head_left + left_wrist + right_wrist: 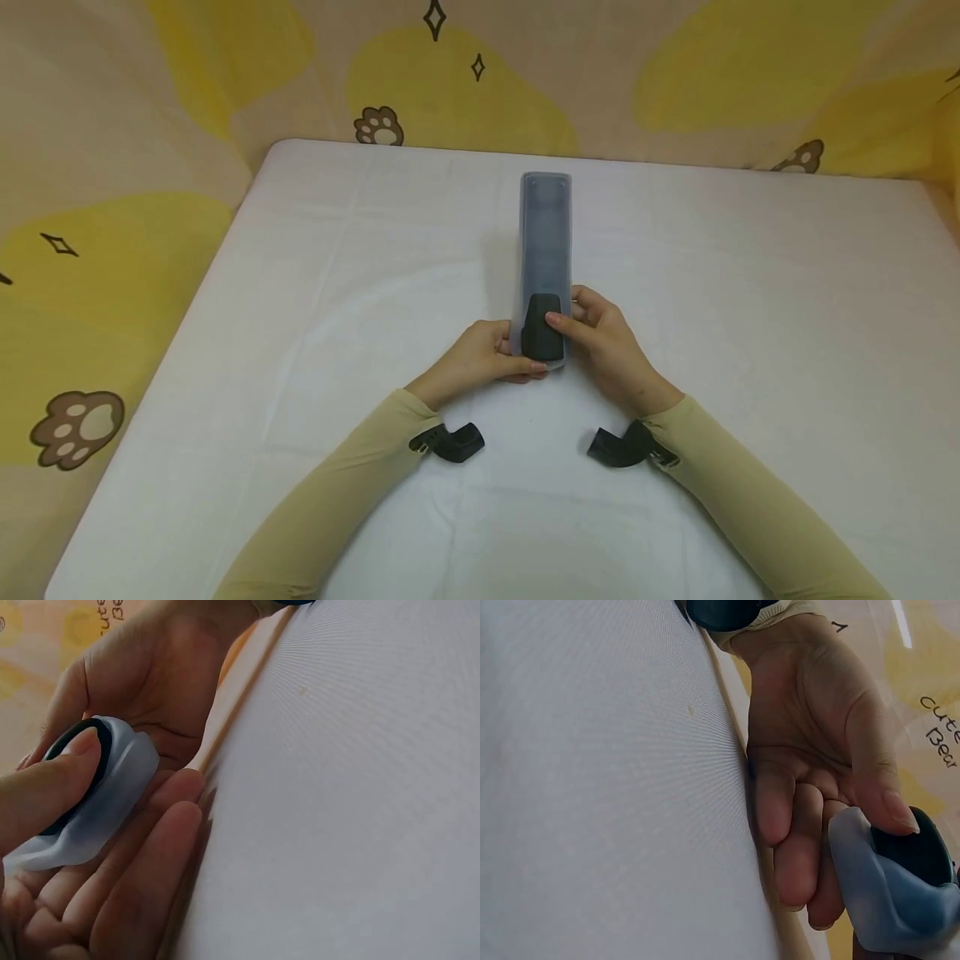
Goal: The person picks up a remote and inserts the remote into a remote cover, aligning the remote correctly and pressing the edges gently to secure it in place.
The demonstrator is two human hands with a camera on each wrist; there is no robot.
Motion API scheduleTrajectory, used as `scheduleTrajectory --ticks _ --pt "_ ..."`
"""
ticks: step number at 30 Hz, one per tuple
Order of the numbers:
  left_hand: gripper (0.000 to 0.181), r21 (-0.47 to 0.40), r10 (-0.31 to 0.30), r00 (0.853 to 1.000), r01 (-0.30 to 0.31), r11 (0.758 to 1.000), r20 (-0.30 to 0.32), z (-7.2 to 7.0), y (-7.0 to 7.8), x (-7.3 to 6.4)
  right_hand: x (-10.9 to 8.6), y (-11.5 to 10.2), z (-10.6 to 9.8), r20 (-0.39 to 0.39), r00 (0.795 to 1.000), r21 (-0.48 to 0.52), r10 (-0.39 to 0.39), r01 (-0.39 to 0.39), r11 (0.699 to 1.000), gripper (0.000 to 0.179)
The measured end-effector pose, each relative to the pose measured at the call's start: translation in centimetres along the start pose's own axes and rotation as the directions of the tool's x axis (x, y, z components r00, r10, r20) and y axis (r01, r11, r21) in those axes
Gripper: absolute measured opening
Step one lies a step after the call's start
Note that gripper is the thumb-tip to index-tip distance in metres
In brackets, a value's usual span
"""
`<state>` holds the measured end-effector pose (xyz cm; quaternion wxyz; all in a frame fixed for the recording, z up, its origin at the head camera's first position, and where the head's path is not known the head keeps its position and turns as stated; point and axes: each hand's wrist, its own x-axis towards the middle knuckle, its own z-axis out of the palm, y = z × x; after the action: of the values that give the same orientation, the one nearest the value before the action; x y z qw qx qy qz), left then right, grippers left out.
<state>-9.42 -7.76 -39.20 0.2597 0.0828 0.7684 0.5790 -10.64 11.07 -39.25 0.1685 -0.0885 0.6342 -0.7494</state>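
Observation:
A long translucent blue-grey case (546, 233) stretches away from the person, with a dark rounded piece (542, 342) at its near end. At the lower left corner, my left hand (480, 354) grips the case, thumb along the near edge. My right hand (611, 350) holds the right side, its thumb touching the dark piece and its fingers partly hidden behind the side. In the left wrist view the case (124, 791) sits over curled fingers, a thumb pressing its dark part. The right wrist view shows only the near end of the case (862, 885).
A white cloth-covered table (375, 233) lies beneath the hands. Patterned yellow and beige fabric (480, 92) hangs along the far and left sides. Black wrist mounts (459, 442) stick out inward from both sleeves, below the hands.

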Motion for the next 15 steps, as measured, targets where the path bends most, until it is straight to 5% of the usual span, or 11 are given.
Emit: scheduleTrajectory --ticks 15 --pt "0.022 -0.17 0.033 0.998 -0.025 0.985 0.047 -0.27 -0.14 0.02 0.28 0.15 0.28 -0.025 0.999 0.132 -0.029 0.032 0.991 0.022"
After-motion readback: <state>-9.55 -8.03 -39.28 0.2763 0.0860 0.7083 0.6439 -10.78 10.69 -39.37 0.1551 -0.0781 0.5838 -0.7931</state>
